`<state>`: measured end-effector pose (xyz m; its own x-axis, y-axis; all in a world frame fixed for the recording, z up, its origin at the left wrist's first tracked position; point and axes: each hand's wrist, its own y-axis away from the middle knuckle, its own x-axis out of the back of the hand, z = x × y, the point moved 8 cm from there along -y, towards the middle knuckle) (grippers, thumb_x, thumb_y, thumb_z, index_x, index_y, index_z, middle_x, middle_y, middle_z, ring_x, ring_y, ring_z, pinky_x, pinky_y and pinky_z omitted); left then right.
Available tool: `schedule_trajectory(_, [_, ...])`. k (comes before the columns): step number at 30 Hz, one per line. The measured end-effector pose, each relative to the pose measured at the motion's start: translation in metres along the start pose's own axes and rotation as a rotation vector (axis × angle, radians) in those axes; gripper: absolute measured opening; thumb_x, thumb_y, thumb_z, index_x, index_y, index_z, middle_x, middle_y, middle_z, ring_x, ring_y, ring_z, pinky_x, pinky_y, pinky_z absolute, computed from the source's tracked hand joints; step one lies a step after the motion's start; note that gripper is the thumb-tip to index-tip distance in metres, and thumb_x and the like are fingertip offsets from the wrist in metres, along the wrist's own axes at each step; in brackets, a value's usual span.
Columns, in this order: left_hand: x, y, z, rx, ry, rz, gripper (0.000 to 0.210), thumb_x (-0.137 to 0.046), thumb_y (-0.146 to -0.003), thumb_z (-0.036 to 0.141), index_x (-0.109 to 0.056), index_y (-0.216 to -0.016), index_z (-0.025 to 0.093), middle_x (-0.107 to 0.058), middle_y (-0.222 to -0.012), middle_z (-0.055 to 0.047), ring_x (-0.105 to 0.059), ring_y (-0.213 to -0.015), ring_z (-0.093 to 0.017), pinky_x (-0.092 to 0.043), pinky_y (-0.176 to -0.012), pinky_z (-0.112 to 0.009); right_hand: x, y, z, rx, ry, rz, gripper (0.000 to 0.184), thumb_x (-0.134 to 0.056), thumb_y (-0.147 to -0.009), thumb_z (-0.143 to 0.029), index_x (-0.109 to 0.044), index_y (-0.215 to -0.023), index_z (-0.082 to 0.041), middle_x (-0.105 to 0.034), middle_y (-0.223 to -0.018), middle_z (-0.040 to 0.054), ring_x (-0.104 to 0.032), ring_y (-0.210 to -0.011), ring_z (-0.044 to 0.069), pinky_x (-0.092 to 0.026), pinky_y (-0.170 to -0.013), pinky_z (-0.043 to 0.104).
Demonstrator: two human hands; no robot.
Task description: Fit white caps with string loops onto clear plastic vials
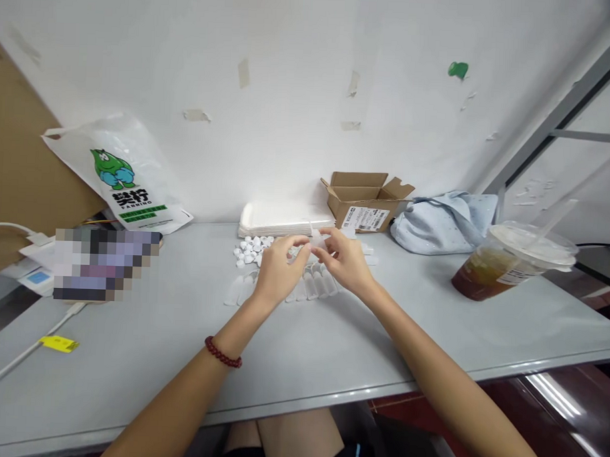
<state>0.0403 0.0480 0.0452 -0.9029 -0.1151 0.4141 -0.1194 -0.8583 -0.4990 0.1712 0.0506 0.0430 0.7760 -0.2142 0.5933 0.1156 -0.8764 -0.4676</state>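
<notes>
My left hand (pixel 282 269) and my right hand (pixel 348 262) meet fingertip to fingertip above the middle of the desk, both pinched. A small translucent plastic bottle (pixel 318 239) shows in part between my right thumb and fingers. Whatever my left fingertips pinch is too small and too hidden to name. Below the hands, several clear small bottles (pixel 311 287) lie side by side in a row, partly covered by my left hand. Left of them sits a loose pile of small white caps (pixel 250 248). More translucent pieces (pixel 369 253) lie behind my right hand.
A stack of white flat packets (pixel 280 221) and an open cardboard box (pixel 363 205) stand against the wall. Rightward are a light blue cloth bag (pixel 440 223) and a drink cup (pixel 504 262) with a straw. A plastic bag (pixel 131 176), blurred device (pixel 103 265) and white cable (pixel 23 357) occupy the left.
</notes>
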Motion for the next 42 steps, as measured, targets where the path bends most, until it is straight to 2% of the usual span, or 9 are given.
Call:
schedule_trajectory(2, [0.000, -0.001, -0.009, 0.130, 0.113, -0.012, 0.026, -0.056, -0.082, 0.033, -0.068, -0.096, 0.016, -0.070, -0.100, -0.007, -0.063, -0.093, -0.021, -0.049, -0.076, -0.030, -0.004, 0.002, -0.006, 0.058, 0.030, -0.012, 0.026, -0.055, -0.082, -0.031, -0.054, -0.105, -0.018, -0.060, -0.065, -0.0009, -0.057, -0.059, 0.014, -0.042, -0.059, 0.024])
schedule_trajectory(5, [-0.002, -0.002, -0.016, 0.206, 0.263, -0.037, 0.029, -0.061, -0.079, 0.039, -0.070, -0.090, 0.015, -0.071, -0.094, -0.007, -0.064, -0.088, -0.020, -0.047, -0.076, -0.029, -0.009, 0.005, -0.011, 0.109, 0.067, -0.022, 0.027, -0.057, -0.082, -0.031, -0.054, -0.105, -0.018, -0.062, -0.071, 0.0007, -0.057, -0.057, 0.012, -0.043, -0.058, 0.023])
schedule_trajectory(13, [-0.010, 0.000, -0.028, 0.374, 0.445, -0.172, 0.034, -0.066, -0.072, 0.043, -0.073, -0.093, 0.017, -0.072, -0.092, -0.005, -0.060, -0.084, -0.018, -0.044, -0.067, -0.025, -0.013, 0.007, -0.007, 0.060, 0.038, -0.031, 0.035, -0.060, -0.080, -0.033, -0.050, -0.111, -0.018, -0.062, -0.077, 0.0014, -0.056, -0.049, 0.011, -0.042, -0.050, 0.022])
schedule_trajectory(18, [-0.004, -0.003, -0.026, 0.283, 0.364, -0.110, 0.034, -0.061, -0.076, 0.047, -0.073, -0.081, 0.016, -0.069, -0.080, -0.002, -0.057, -0.078, -0.017, -0.043, -0.065, -0.025, -0.012, 0.007, -0.010, 0.098, 0.072, -0.034, 0.033, -0.061, -0.080, -0.035, -0.052, -0.107, -0.019, -0.063, -0.078, 0.0028, -0.055, -0.047, 0.010, -0.042, -0.050, 0.022])
schedule_trajectory(25, [-0.006, -0.005, -0.024, 0.162, 0.241, -0.177, 0.034, -0.051, -0.084, 0.043, -0.071, -0.081, 0.015, -0.069, -0.080, -0.003, -0.061, -0.080, -0.019, -0.046, -0.068, -0.027, -0.014, 0.008, -0.011, 0.045, -0.068, -0.061, 0.027, -0.050, -0.085, -0.036, -0.051, -0.106, -0.018, -0.060, -0.072, 0.0008, -0.054, -0.045, 0.009, -0.040, -0.046, 0.021])
schedule_trajectory(28, [0.006, -0.006, -0.015, 0.066, 0.022, -0.063, 0.025, -0.052, -0.084, 0.031, -0.068, -0.092, 0.015, -0.069, -0.089, -0.006, -0.061, -0.088, -0.021, -0.048, -0.075, -0.032, -0.015, 0.009, -0.009, -0.038, -0.160, -0.093, 0.026, -0.049, -0.084, -0.035, -0.051, -0.102, -0.017, -0.058, -0.071, -0.0003, -0.054, -0.042, 0.009, -0.038, -0.043, 0.020])
schedule_trajectory(31, [0.014, -0.001, 0.007, -0.158, -0.187, 0.066, 0.032, -0.051, -0.079, 0.015, -0.060, -0.109, 0.014, -0.064, -0.107, -0.009, -0.057, -0.102, -0.022, -0.048, -0.085, -0.037, -0.015, 0.009, -0.004, -0.146, -0.232, -0.104, 0.027, -0.052, -0.081, -0.037, -0.051, -0.098, -0.017, -0.057, -0.068, -0.0021, -0.053, -0.038, 0.009, -0.038, -0.040, 0.020])
schedule_trajectory(35, [-0.005, 0.013, 0.031, -0.460, -0.308, -0.078, 0.042, -0.051, -0.076, 0.010, -0.053, -0.118, 0.014, -0.058, -0.120, -0.010, -0.048, -0.115, -0.024, -0.045, -0.096, -0.042, -0.014, 0.009, 0.001, -0.226, -0.317, -0.090, 0.023, -0.055, -0.078, -0.035, -0.051, -0.093, -0.017, -0.057, -0.062, -0.0040, -0.052, -0.037, 0.009, -0.037, -0.038, 0.020])
schedule_trajectory(42, [-0.008, 0.016, 0.030, -0.545, -0.476, -0.091, 0.035, -0.057, -0.080, 0.018, -0.054, -0.114, 0.011, -0.059, -0.115, -0.013, -0.046, -0.112, -0.029, -0.046, -0.094, -0.047, -0.009, 0.009, 0.005, -0.241, -0.268, -0.010, 0.025, -0.056, -0.076, -0.036, -0.050, -0.090, -0.017, -0.058, -0.062, -0.0033, -0.050, -0.039, 0.008, -0.036, -0.038, 0.019])
